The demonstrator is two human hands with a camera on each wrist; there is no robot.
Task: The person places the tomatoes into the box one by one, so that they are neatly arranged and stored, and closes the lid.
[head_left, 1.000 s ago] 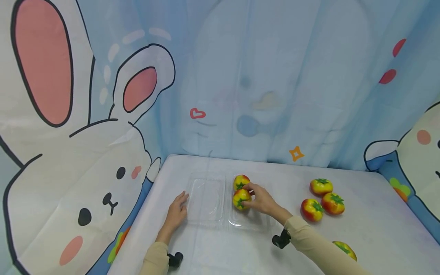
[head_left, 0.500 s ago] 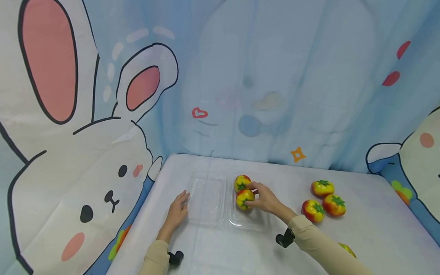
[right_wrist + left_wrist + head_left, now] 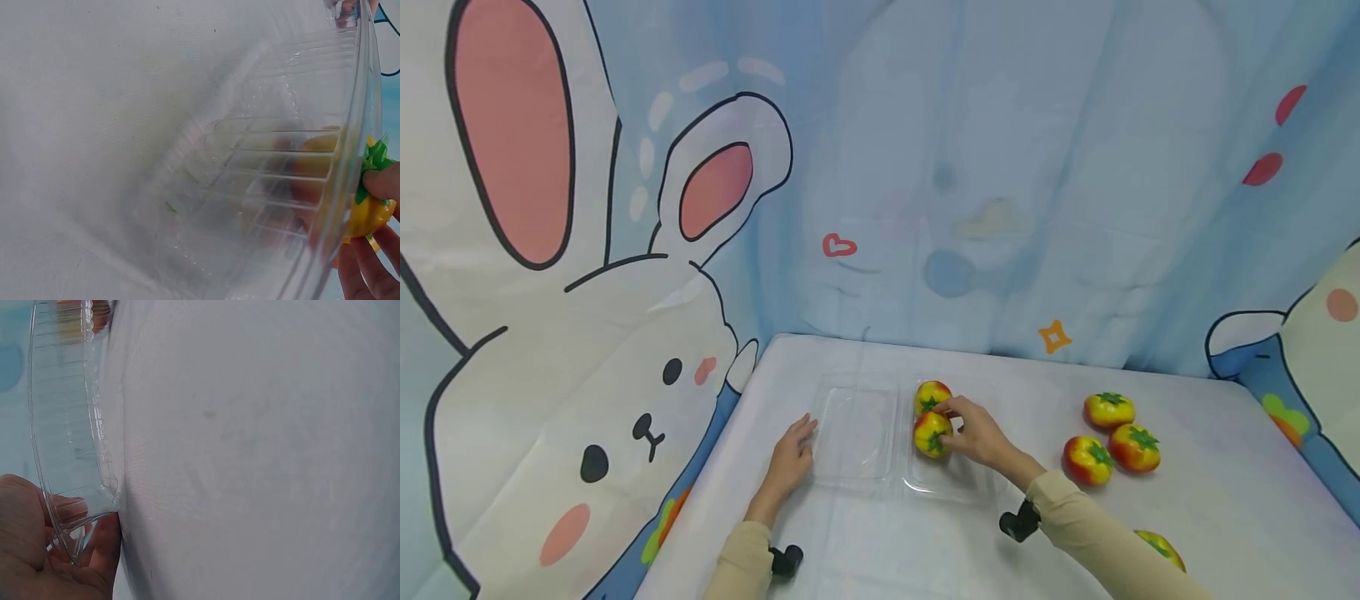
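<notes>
Red-yellow round fruit (image 3: 931, 435), pinched by my right hand (image 3: 977, 433), was beside another fruit (image 3: 931, 393) inside the clear plastic box (image 3: 949, 479) my left hand (image 3: 790, 457) gripped.

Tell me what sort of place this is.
Probably a staged recording set-up: a cartoon-printed backdrop hangs directly behind a white-covered table, and a black device, likely a camera, sits at each wrist. The wider room isn't visible.

Clear plastic container (image 3: 856, 435), open, halves left and right; red-and-yellow fruit (image 3: 929, 435), green calyx tilted nearward, at the right half; matching second fruit (image 3: 932, 392) just beyond.
</notes>
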